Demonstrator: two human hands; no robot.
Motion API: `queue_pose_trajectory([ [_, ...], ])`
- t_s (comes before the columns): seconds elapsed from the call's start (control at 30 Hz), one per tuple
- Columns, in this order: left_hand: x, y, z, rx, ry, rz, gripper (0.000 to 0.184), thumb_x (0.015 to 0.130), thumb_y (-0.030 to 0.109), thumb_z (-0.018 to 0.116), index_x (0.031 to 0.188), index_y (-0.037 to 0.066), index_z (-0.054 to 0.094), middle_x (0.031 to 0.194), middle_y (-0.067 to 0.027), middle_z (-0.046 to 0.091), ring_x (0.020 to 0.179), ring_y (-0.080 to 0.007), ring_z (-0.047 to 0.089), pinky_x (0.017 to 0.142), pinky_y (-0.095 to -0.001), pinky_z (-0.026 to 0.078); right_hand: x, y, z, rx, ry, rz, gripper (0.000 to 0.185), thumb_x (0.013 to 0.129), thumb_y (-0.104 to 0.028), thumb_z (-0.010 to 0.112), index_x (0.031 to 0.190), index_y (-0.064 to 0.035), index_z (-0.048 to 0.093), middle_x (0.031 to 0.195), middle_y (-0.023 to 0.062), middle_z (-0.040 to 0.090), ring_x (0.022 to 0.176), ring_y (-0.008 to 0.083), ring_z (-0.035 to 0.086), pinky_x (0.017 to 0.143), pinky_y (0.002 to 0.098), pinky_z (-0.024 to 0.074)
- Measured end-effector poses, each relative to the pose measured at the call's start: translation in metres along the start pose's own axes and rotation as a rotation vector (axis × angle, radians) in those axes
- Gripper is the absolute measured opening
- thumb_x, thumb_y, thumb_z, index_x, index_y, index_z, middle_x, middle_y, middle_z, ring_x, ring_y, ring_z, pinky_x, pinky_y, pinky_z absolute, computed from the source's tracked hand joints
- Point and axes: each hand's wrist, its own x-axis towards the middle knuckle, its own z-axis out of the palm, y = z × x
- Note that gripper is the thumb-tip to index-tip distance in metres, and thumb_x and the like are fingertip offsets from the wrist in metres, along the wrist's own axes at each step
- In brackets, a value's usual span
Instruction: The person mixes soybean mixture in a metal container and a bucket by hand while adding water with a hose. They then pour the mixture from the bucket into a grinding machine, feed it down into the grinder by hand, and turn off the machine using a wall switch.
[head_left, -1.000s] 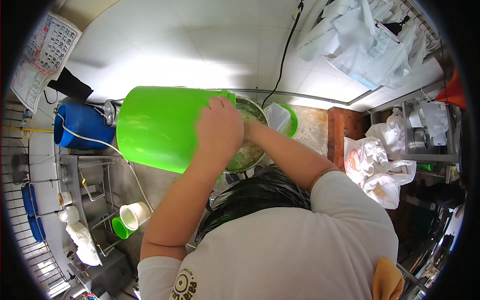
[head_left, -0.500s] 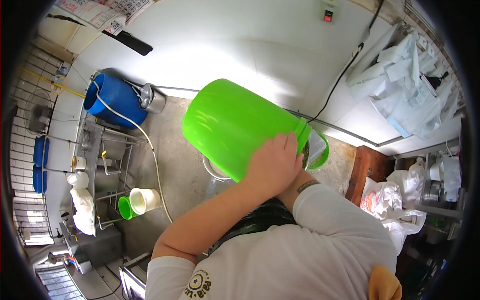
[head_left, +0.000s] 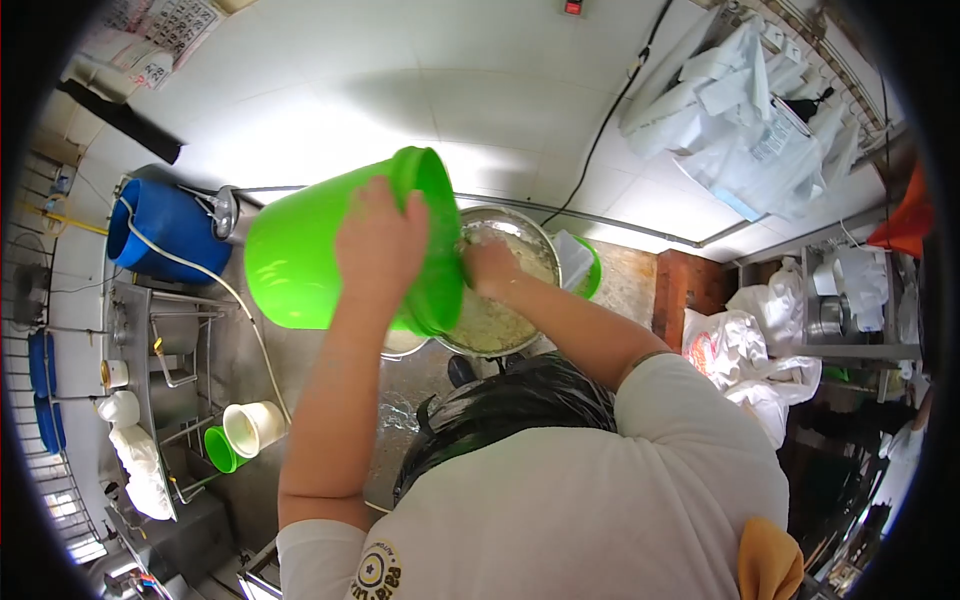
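A large bright green bucket [head_left: 310, 250] lies tipped on its side in the air, its mouth turned right toward a wide metal bowl [head_left: 548, 250]. My left hand [head_left: 380, 240] grips the bucket on its upper side, close to the rim. Inside the bowl is a pale, lumpy, wet-looking mass [head_left: 495, 320]. Over this mass, at the bucket's mouth, is my right hand [head_left: 490, 266], with its fingers curled down. What those fingers hold, if anything, is hidden. The bucket covers the bowl's left part.
Behind the bowl stands another green container [head_left: 594, 270] with a clear plastic sheet. At left are a blue barrel [head_left: 165, 232], a hose [head_left: 240, 295], a metal sink stand [head_left: 150, 345] and a cream bucket [head_left: 262, 425]. White sacks [head_left: 715, 345] lie at right beside a reddish-brown block [head_left: 685, 285].
The green bucket has swung left and turned, so its mouth and the metal bowl show more. My crossed arms have parted; my right hand has come out from under the left.
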Motion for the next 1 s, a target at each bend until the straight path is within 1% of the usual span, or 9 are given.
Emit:
queue_pose_trajectory([
  [0.07, 0.001, -0.03, 0.002, 0.017, 0.096, -0.02, 0.05, 0.098, 0.042, 0.062, 0.124, -0.001, 0.061, 0.116, -0.0252, 0.068, 0.098, -0.0449, 0.07, 0.087, -0.0526, 0.057, -0.009, 0.034, -0.023, 0.239, -0.625, 0.116, 0.061, 0.089, -0.033, 0.069, 0.138, 0.002, 0.06, 0.123, 0.0261, 0.071, 0.124, 0.0424, 0.064, 0.111, 0.0545, 0.0447],
  [0.2, -0.012, -0.082, -0.009, -0.09, 0.144, -0.167, 0.058, 0.093, 0.038, 0.071, 0.132, -0.004, 0.06, 0.121, -0.0275, 0.069, 0.102, -0.0447, 0.07, 0.091, -0.0495, 0.056, -0.058, 0.047, -0.018, 0.263, -0.666, 0.162, 0.082, 0.084, -0.037, 0.078, 0.15, 0.0013, 0.048, 0.124, 0.0273, 0.07, 0.125, 0.0455, 0.063, 0.112, 0.0564, 0.0438],
  [0.3, -0.037, -0.126, -0.014, -0.181, 0.178, -0.272, 0.055, 0.091, 0.032, 0.073, 0.129, -0.006, 0.062, 0.114, -0.0267, 0.071, 0.101, -0.0403, 0.072, 0.089, -0.0469, 0.055, -0.096, 0.026, -0.003, 0.023, -0.693, 0.044, 0.128, 0.07, -0.043, 0.091, 0.163, 0.0038, 0.016, 0.125, 0.031, 0.068, 0.127, 0.0463, 0.061, 0.11, 0.0482, 0.0472],
  [0.43, -0.093, -0.191, 0.005, -0.343, 0.224, -0.494, 0.049, 0.091, 0.027, 0.071, 0.126, -0.007, 0.064, 0.105, -0.0244, 0.072, 0.094, -0.0336, 0.072, 0.085, -0.0428, 0.055, -0.093, -0.002, 0.059, 0.156, -0.602, 0.115, 0.122, 0.071, -0.039, 0.089, 0.161, 0.0058, 0.019, 0.124, 0.0354, 0.067, 0.125, 0.0476, 0.062, 0.111, 0.0484, 0.0461],
  [0.53, -0.143, -0.228, 0.017, -0.362, 0.333, -0.627, 0.049, 0.092, 0.024, 0.07, 0.128, -0.008, 0.063, 0.1, -0.0173, 0.072, 0.082, -0.0212, 0.068, 0.076, -0.0355, 0.053, -0.064, -0.017, 0.066, 0.619, -0.62, 0.433, 0.112, 0.074, -0.035, 0.085, 0.158, 0.008, 0.025, 0.13, 0.0398, 0.061, 0.129, 0.0505, 0.058, 0.113, 0.048, 0.0451],
  [0.6, -0.179, -0.245, 0.019, -0.458, 0.437, -0.803, 0.049, 0.092, 0.023, 0.07, 0.129, -0.008, 0.062, 0.097, -0.0134, 0.072, 0.077, -0.0185, 0.066, 0.068, -0.0334, 0.052, -0.039, -0.024, 0.036, 0.899, -0.504, 0.588, 0.091, 0.082, -0.031, 0.077, 0.158, -0.0019, 0.037, 0.147, 0.0414, 0.047, 0.141, 0.0531, 0.045, 0.117, 0.048, 0.0414],
  [0.7, -0.235, -0.266, 0.015, -0.65, 0.452, -1.088, 0.042, 0.092, 0.02, 0.068, 0.124, -0.007, 0.063, 0.098, -0.01, 0.07, 0.079, -0.0203, 0.066, 0.063, -0.0332, 0.053, -0.02, -0.041, 0.037, 0.583, -0.282, 0.329, 0.081, 0.085, -0.038, 0.072, 0.155, -0.0083, 0.045, 0.156, 0.0389, 0.04, 0.146, 0.0535, 0.039, 0.122, 0.0568, 0.0328],
  [0.9, -0.358, -0.297, 0.039, -0.805, 0.463, -1.471, 0.03, 0.092, 0.015, 0.066, 0.115, -0.004, 0.058, 0.096, -0.0151, 0.066, 0.065, -0.0209, 0.066, 0.045, -0.0317, 0.049, -0.032, -0.055, 0.011, 0.04, -0.567, -0.214, 0.069, 0.096, -0.052, 0.061, 0.153, -0.0148, 0.052, 0.164, 0.019, 0.041, 0.155, 0.0495, 0.026, 0.12, 0.077, 0.0112],
  [1.0, -0.43, -0.315, 0.062, -0.792, 0.493, -1.631, 0.039, 0.093, 0.012, 0.065, 0.125, -0.005, 0.051, 0.095, -0.0168, 0.067, 0.064, -0.0248, 0.066, 0.047, -0.0364, 0.052, -0.041, -0.044, 0.028, -0.004, -0.584, -0.196, 0.06, 0.099, -0.05, 0.058, 0.15, -0.0172, 0.055, 0.163, 0.0189, 0.043, 0.155, 0.0482, 0.028, 0.122, 0.0732, 0.0135],
])
